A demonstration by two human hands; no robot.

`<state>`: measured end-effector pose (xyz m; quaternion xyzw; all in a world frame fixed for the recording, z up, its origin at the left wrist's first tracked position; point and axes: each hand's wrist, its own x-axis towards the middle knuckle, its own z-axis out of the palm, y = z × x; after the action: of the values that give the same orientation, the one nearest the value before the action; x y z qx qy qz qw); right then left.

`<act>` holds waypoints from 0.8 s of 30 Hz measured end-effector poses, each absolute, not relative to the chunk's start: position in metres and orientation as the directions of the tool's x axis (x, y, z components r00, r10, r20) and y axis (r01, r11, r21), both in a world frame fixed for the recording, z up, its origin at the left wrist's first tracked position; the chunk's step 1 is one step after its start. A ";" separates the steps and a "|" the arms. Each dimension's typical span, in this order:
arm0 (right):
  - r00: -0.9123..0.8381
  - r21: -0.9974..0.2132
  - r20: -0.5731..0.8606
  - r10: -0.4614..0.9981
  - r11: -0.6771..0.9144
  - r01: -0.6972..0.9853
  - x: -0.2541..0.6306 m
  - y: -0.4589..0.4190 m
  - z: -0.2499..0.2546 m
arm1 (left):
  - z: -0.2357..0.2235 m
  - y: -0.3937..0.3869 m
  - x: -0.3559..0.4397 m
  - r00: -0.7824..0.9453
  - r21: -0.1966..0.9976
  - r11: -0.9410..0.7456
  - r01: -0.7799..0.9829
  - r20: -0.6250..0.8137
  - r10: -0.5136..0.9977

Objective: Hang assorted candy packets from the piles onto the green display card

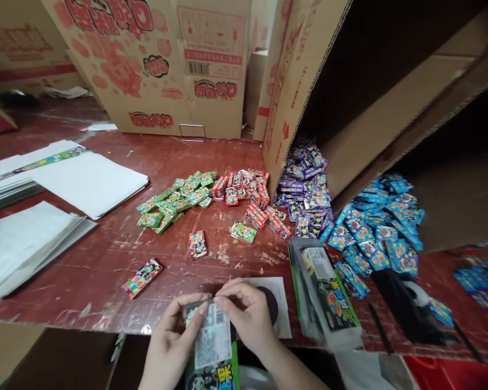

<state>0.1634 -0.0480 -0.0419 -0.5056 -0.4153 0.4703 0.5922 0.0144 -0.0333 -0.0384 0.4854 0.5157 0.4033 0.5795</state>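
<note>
In front of me, at the table's front edge, a printed plastic pouch (213, 346) with a white label is held upright. My left hand (174, 336) grips it, thumb on the label near the top and fingers behind. My right hand (248, 317) pinches its upper right corner between thumb and fingers. Past the hands lie a red candy packet (142, 277) and another small red packet (198, 245). Beside my right hand is a stack of similar printed pouches (329, 292). A white sheet (284, 314) with a dark round shape is partly covered by my right hand.
Piles of green packets (179, 197), red packets (248, 189), purple packets (305, 195) and blue packets (378, 227) lie across the table. Cardboard boxes (166, 70) stand behind. A black tape dispenser (410, 309) sits at the right; white card sheets (89, 181) lie left.
</note>
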 end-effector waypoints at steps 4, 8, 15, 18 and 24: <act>0.100 -0.962 -0.191 0.977 -0.166 -0.217 0.177 -0.042 -0.043 | -0.031 -0.028 0.020 0.120 0.938 0.348 -0.010 -0.344 0.931; 0.006 -0.953 -0.249 0.968 -0.244 -0.179 0.195 -0.036 -0.047 | -0.028 -0.027 0.029 0.213 0.954 0.293 0.061 -0.299 0.930; -0.098 -0.974 0.141 0.985 0.156 0.165 0.203 -0.052 -0.040 | -0.041 -0.037 0.032 0.206 0.987 0.073 0.141 -0.101 0.973; -0.003 -0.932 0.113 0.994 0.107 0.346 0.220 -0.048 -0.061 | -0.065 -0.032 0.033 0.204 0.971 0.229 0.068 -0.238 0.950; 0.117 -0.876 -0.076 0.990 -0.123 0.466 0.251 -0.016 -0.110 | -0.095 -0.021 0.046 0.331 0.935 0.353 -0.011 -0.330 0.884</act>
<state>0.2513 -0.0158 -0.1096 -0.6549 -0.5560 0.3639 0.3599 0.0459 -0.0207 -0.0949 0.4613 0.4732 0.3324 0.6729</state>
